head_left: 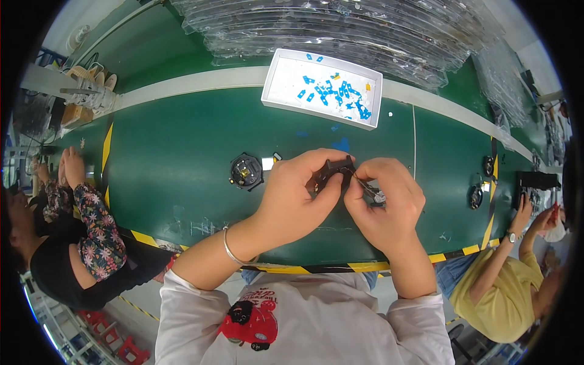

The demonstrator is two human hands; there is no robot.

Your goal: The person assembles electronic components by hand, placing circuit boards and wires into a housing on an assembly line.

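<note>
Over the green table, my left hand (296,193) grips a small black plastic housing (333,172) between thumb and fingers. Thin wires (365,185) run from the housing to my right hand (389,204), whose thumb and forefinger pinch them. A small pale part at the wires' end shows under the right fingers, too small to make out. To the left of my left hand lies a round black casing (246,171) with a yellow piece inside. Beside it, partly behind the left hand, is a small device part with a white rectangular face (267,163).
A white box (286,109) holding several small blue pieces stands beyond my hands. Blue scraps (340,145) lie on the green table (164,152). Stacked clear plastic trays (340,30) fill the back. Co-workers sit at left and right; round black parts (476,196) lie on the right.
</note>
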